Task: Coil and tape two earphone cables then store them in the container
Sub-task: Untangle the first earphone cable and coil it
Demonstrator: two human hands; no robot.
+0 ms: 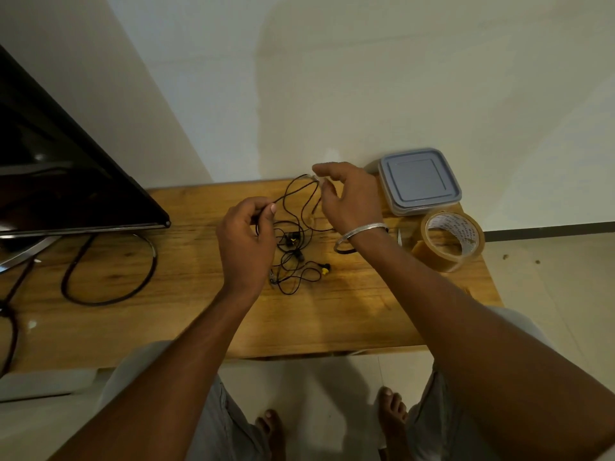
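A black earphone cable (301, 207) loops above the wooden table (332, 314), stretched between both hands. My left hand (248, 242) pinches the cable with curled fingers at its left end. My right hand (349, 197) pinches the cable's far end between thumb and forefinger, and wears a silver bangle. The rest of the wire lies tangled on the table below, with yellow-tipped earbuds (325, 269). A clear container with a grey lid (420, 179) stands closed at the back right. In front of it sits a roll of brown tape (452, 240).
A dark monitor (56, 168) on a metal stand fills the left side, with a thick black power cord (109, 271) looped on the table beneath it. The table's front edge runs just above my knees and bare feet; its right edge lies past the tape.
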